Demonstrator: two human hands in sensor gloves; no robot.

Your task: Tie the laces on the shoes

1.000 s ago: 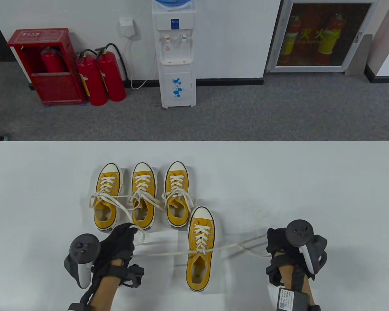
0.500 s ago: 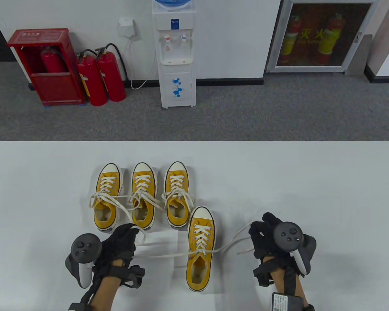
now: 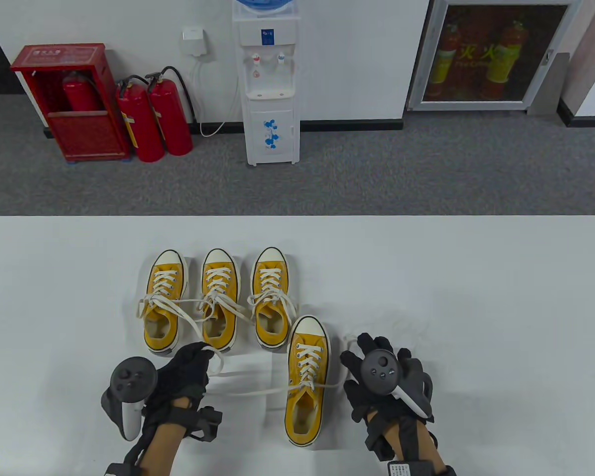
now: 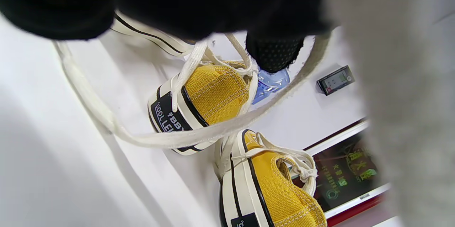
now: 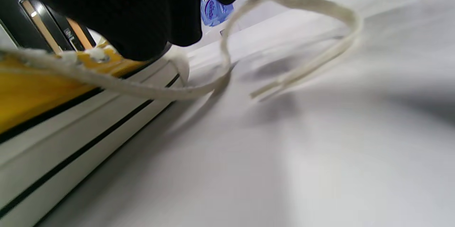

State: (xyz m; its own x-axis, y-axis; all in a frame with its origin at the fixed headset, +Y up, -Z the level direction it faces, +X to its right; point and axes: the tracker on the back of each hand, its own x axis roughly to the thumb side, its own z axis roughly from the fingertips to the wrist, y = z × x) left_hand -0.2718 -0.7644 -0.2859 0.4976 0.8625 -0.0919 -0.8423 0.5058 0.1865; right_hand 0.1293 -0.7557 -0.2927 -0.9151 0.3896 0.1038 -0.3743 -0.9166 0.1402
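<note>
Four yellow sneakers with white laces stand on the white table (image 3: 476, 277). Three are in a row (image 3: 218, 297). The fourth, the front shoe (image 3: 306, 329), stands nearer me with its laces untied. My left hand (image 3: 201, 353) grips the left lace (image 3: 250, 391), which runs taut to the shoe and also shows in the left wrist view (image 4: 199, 136). My right hand (image 3: 372, 354) hovers just right of the shoe with its fingers spread. The right lace (image 5: 295, 4) loops slack under its fingertips, its end on the table. The shoe's sole (image 5: 71, 138) is close by.
Long laces of the back-row shoes trail toward my left hand (image 3: 178, 310). Two of those shoes' heels show in the left wrist view (image 4: 213, 91). Beyond the table's far edge are a water dispenser (image 3: 270, 84) and fire extinguishers (image 3: 153, 119).
My right hand has moved left, from far right of the front shoe to right beside it. The right lace went from stretched to slack. My left hand has stayed put with its lace.
</note>
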